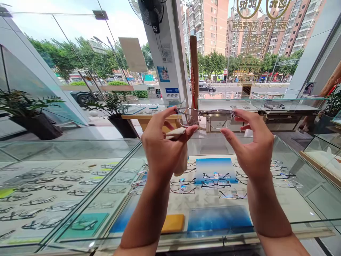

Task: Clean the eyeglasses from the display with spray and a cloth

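The left hand (161, 145) is closed in a light grip, index fingertip at one outer end of a pair of thin-rimmed, clear-lensed eyeglasses with a dark bridge (204, 112), thumb by the lower rim. The same hand also holds a soft beige cloth (181, 161), which hangs down below the palm. The right hand (254, 144) is curved wide, its index fingertip at the opposite end of the eyeglasses; its thumb lies near the lower rim, and contact there cannot be told. The eyeglasses are raised between both hands, roughly level, above a glass-topped display counter (289, 209).

Inside the counter, below the hands, rows of spectacle frames lie on a pale base, some upon a blue-and-white shaded sheet (206, 164). Nearer the person are a darker blue rectangular panel (220, 217) and, just beside it, a flat yellow-orange case (173, 223). Farther out, a round brown wooden post (194, 60) stands beside a white pillar (166, 53) bearing a black fan (150, 12).
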### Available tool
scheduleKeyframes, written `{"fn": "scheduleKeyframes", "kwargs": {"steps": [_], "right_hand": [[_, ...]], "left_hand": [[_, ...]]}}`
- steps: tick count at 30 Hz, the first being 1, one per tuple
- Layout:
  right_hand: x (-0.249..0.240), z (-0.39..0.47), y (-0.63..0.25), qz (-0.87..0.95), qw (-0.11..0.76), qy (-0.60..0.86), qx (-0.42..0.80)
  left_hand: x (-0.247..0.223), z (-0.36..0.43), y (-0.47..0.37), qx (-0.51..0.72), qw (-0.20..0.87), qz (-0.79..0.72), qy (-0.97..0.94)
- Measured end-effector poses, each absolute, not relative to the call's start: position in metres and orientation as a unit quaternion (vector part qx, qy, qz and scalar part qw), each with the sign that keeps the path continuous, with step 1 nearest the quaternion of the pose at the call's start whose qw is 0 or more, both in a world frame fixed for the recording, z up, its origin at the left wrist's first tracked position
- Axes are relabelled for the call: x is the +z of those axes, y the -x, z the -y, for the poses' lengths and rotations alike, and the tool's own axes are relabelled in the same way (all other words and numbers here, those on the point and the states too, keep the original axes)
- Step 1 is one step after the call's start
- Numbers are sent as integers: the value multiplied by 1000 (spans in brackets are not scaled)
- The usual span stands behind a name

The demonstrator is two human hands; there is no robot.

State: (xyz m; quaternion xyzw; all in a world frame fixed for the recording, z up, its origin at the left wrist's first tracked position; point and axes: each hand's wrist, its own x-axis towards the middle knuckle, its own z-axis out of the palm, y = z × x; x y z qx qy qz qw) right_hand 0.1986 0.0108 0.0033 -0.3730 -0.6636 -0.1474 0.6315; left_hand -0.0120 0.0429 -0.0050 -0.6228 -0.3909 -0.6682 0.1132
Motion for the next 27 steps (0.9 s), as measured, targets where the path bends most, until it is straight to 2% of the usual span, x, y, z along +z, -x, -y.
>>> {"fn": "scheduleKeyframes", "kwargs": {"steps": [11, 15, 18, 27], "right_hand": [[-2, -19, -192, 658, 628, 359, -210], [-2, -19, -191, 655, 627, 372, -197], [-1, -21, -191, 655, 639, 366, -170], [0, -29, -198, 641, 675, 365, 17]], "left_hand": [[-8, -59, 10, -681, 125, 386, 610], [-9, -61, 7, -690, 90, 380, 609], [-10, -60, 3, -703, 74, 371, 602], [-13, -56, -3, -720, 140, 364, 573]]}}
